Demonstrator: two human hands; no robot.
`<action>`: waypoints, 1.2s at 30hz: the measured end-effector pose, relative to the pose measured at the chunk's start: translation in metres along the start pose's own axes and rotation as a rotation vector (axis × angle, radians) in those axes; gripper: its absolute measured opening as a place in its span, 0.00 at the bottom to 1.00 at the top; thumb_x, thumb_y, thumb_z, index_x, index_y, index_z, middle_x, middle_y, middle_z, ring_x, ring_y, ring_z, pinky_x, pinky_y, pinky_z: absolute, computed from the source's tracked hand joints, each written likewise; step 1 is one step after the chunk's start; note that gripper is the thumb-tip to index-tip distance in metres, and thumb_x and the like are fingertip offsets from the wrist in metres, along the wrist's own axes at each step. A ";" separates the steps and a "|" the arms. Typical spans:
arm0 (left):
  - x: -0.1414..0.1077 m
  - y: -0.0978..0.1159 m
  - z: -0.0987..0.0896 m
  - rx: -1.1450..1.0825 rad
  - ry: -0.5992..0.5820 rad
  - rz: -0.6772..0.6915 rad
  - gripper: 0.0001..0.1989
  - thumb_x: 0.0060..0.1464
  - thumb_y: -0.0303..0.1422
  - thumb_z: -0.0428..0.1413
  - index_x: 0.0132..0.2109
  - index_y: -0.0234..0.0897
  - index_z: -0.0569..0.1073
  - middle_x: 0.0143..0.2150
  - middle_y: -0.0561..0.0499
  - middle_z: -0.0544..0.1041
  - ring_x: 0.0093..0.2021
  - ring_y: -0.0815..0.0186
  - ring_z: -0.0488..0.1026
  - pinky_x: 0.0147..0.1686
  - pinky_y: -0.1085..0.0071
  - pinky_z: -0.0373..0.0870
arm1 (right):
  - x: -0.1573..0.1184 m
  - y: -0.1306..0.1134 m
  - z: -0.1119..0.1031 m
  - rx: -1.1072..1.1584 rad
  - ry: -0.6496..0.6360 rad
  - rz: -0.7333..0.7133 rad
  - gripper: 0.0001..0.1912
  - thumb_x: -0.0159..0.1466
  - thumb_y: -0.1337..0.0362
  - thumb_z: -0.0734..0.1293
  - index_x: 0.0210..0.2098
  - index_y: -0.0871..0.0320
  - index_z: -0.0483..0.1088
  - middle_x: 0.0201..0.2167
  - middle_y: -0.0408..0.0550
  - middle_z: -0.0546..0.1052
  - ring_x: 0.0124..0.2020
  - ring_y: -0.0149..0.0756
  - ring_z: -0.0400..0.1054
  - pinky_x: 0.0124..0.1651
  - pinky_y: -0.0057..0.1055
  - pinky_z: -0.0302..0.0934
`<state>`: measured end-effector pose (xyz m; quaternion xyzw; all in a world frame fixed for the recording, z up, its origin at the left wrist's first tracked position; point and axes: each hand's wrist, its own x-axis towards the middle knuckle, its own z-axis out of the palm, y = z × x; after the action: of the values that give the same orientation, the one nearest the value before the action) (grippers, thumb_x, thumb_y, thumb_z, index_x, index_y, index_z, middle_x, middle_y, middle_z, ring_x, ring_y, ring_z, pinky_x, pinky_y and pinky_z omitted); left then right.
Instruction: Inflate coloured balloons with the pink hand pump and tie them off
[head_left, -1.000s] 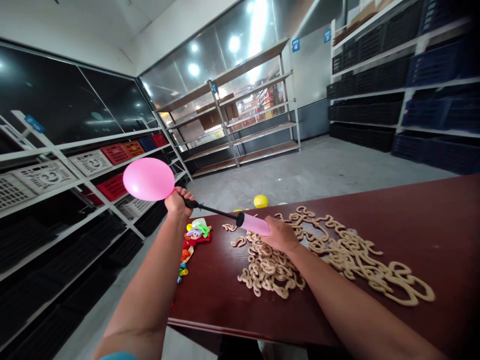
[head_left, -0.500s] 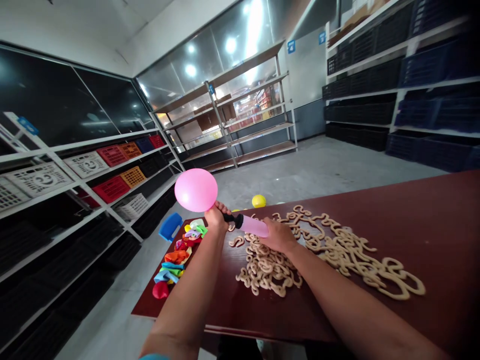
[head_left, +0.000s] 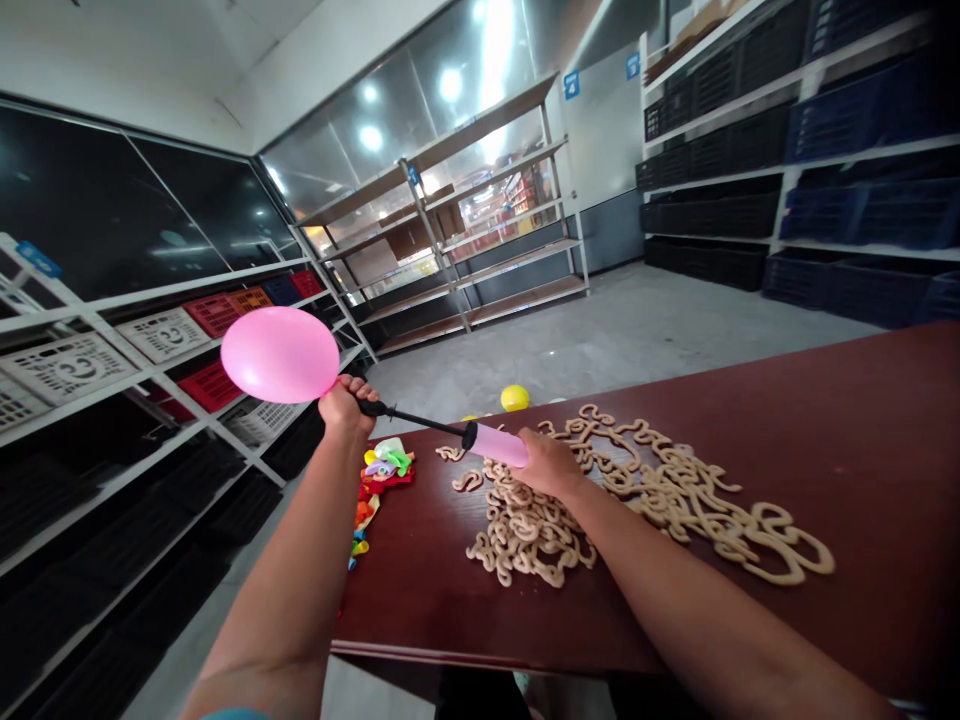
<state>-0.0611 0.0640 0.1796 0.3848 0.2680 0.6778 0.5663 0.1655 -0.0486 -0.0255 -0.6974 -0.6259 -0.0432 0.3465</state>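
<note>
My right hand (head_left: 551, 465) is wrapped round the pink barrel of a balloon pump (head_left: 501, 446). The pump's black rod is drawn well out of the barrel toward the left. At the far end of the rod, my left hand (head_left: 349, 403) is closed round the black end piece and the neck of a pink balloon (head_left: 281, 353). That balloon is round and inflated, and it sticks out beyond my left hand. Beneath the barrel lies a heap of beige curled strips (head_left: 529, 530). Limp coloured balloons (head_left: 386, 465) lie at the table's left edge, partly behind my left forearm.
More beige strips (head_left: 697, 490) spread over the right of the dark red table (head_left: 847, 420). Yellow balloons (head_left: 515, 398) show beyond the table's far edge. Shelves with crates (head_left: 165, 335) stand at the left, a rack (head_left: 517, 262) at the back, and dark crates (head_left: 874, 215) at the right.
My left hand has moved left and a little up, drawing the black rod out of the barrel. The pink balloon has moved with it and looks bigger. My right hand stays nearly in place.
</note>
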 end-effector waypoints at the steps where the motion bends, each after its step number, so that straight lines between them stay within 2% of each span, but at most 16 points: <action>1: -0.002 -0.005 0.001 -0.005 -0.001 0.004 0.07 0.39 0.22 0.44 0.23 0.37 0.52 0.17 0.60 0.47 0.13 0.77 0.48 0.15 0.78 0.46 | -0.001 0.000 0.001 -0.004 -0.002 0.006 0.16 0.49 0.57 0.64 0.35 0.56 0.64 0.29 0.47 0.72 0.28 0.36 0.65 0.27 0.30 0.49; 9: -0.039 -0.089 0.017 -0.030 -0.016 -0.102 0.09 0.40 0.23 0.47 0.24 0.37 0.51 0.17 0.60 0.47 0.13 0.77 0.49 0.15 0.77 0.47 | -0.003 0.003 0.004 -0.033 -0.023 0.021 0.19 0.48 0.55 0.65 0.38 0.56 0.63 0.30 0.47 0.73 0.29 0.37 0.66 0.28 0.30 0.48; 13: -0.054 -0.112 0.024 -0.040 0.014 -0.151 0.09 0.40 0.23 0.46 0.23 0.37 0.52 0.16 0.60 0.47 0.13 0.77 0.49 0.15 0.77 0.47 | -0.003 0.001 0.000 -0.034 -0.029 0.028 0.20 0.49 0.55 0.65 0.39 0.56 0.63 0.32 0.47 0.73 0.30 0.37 0.67 0.29 0.29 0.48; 15: -0.055 -0.111 0.022 -0.043 0.019 -0.153 0.08 0.40 0.23 0.46 0.23 0.37 0.52 0.16 0.60 0.47 0.13 0.76 0.49 0.15 0.77 0.47 | -0.003 0.000 -0.002 -0.036 -0.018 0.015 0.19 0.49 0.55 0.65 0.39 0.56 0.63 0.32 0.47 0.73 0.31 0.37 0.67 0.29 0.29 0.49; 17: -0.050 -0.099 0.018 -0.036 0.021 -0.150 0.08 0.40 0.23 0.45 0.23 0.37 0.52 0.16 0.60 0.47 0.13 0.76 0.49 0.15 0.77 0.48 | -0.003 -0.001 -0.002 -0.032 -0.010 -0.004 0.17 0.50 0.55 0.65 0.37 0.56 0.63 0.31 0.47 0.73 0.30 0.37 0.66 0.28 0.29 0.49; 24: -0.010 -0.019 0.000 -0.029 0.032 -0.055 0.08 0.40 0.20 0.42 0.23 0.37 0.51 0.16 0.59 0.46 0.13 0.76 0.47 0.14 0.77 0.46 | -0.002 0.000 -0.001 -0.012 0.041 -0.029 0.15 0.50 0.56 0.64 0.35 0.56 0.63 0.28 0.47 0.71 0.29 0.37 0.66 0.27 0.31 0.51; 27: -0.002 0.000 -0.003 -0.028 0.036 -0.020 0.08 0.40 0.20 0.42 0.23 0.36 0.51 0.17 0.59 0.46 0.13 0.76 0.47 0.14 0.77 0.45 | -0.001 0.001 0.000 -0.010 0.039 -0.029 0.15 0.50 0.56 0.64 0.35 0.56 0.63 0.29 0.47 0.71 0.29 0.37 0.66 0.28 0.31 0.51; 29: -0.003 -0.003 -0.004 -0.039 0.039 -0.016 0.08 0.39 0.20 0.42 0.23 0.36 0.51 0.17 0.59 0.46 0.13 0.76 0.47 0.14 0.78 0.45 | -0.001 0.003 0.001 -0.019 0.023 -0.018 0.15 0.50 0.56 0.65 0.35 0.56 0.63 0.29 0.47 0.71 0.30 0.37 0.66 0.28 0.31 0.52; 31: -0.007 -0.015 -0.002 -0.055 0.044 -0.028 0.08 0.39 0.19 0.42 0.23 0.36 0.51 0.17 0.59 0.46 0.13 0.76 0.47 0.14 0.78 0.45 | -0.002 0.004 0.002 -0.031 0.007 0.000 0.16 0.49 0.56 0.65 0.35 0.56 0.63 0.30 0.48 0.71 0.30 0.37 0.65 0.28 0.30 0.51; 36: -0.029 -0.070 0.010 -0.073 0.021 -0.097 0.09 0.40 0.21 0.45 0.23 0.37 0.51 0.17 0.60 0.46 0.13 0.77 0.47 0.15 0.78 0.45 | -0.002 0.005 0.003 -0.054 -0.013 0.015 0.18 0.49 0.55 0.65 0.37 0.56 0.63 0.30 0.47 0.72 0.29 0.36 0.66 0.29 0.29 0.50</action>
<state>-0.0116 0.0496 0.1230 0.3435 0.2674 0.6628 0.6093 0.1688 -0.0492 -0.0309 -0.7113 -0.6215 -0.0529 0.3240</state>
